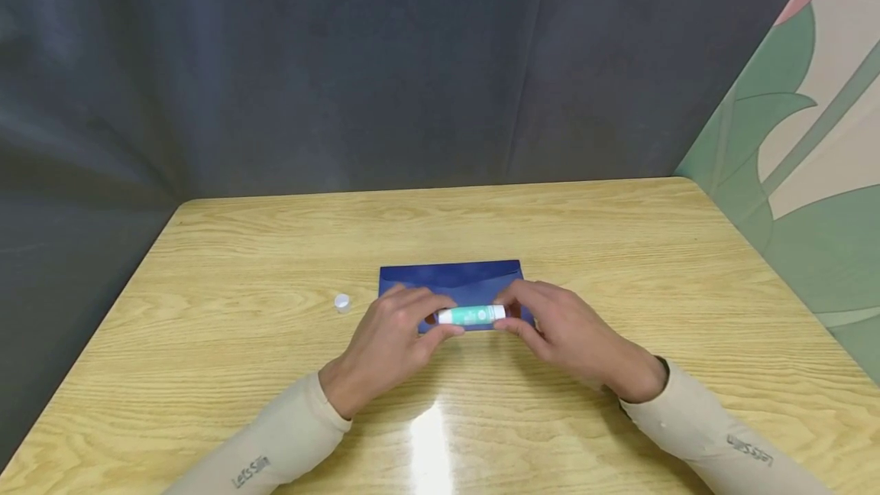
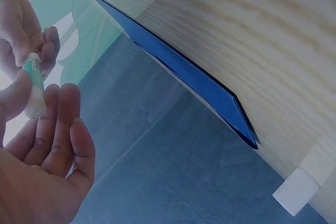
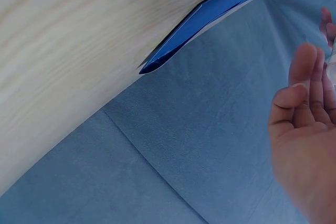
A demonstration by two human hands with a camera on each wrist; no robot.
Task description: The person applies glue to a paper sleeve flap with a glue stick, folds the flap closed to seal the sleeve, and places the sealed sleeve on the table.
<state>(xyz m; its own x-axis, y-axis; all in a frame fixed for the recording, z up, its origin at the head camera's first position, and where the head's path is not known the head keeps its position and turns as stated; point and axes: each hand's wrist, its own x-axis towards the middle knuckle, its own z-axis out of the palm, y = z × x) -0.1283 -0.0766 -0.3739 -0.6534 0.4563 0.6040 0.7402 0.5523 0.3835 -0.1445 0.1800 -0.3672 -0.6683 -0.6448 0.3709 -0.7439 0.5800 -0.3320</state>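
A glue stick (image 1: pixel 471 315), white at both ends with a green label, is held level between both hands. My left hand (image 1: pixel 393 331) pinches its left end between thumb and fingers. At the other end, the thumb and fingertips of my right hand (image 1: pixel 567 331) grip the tube. Below and behind them a blue envelope (image 1: pixel 450 275) lies on the table, partly hidden by the hands; its flap side faces up. To the left of the envelope stands a small white cap (image 1: pixel 342 302), seen larger in the left wrist view as a white cap (image 2: pixel 296 191).
The wood-grain table (image 1: pixel 241 334) reaches back to a dark grey curtain (image 1: pixel 385 67), which also hangs along the left side. A wall with a painted leaf pattern (image 1: pixel 825 235) stands at the right. Light glares off the table's front middle.
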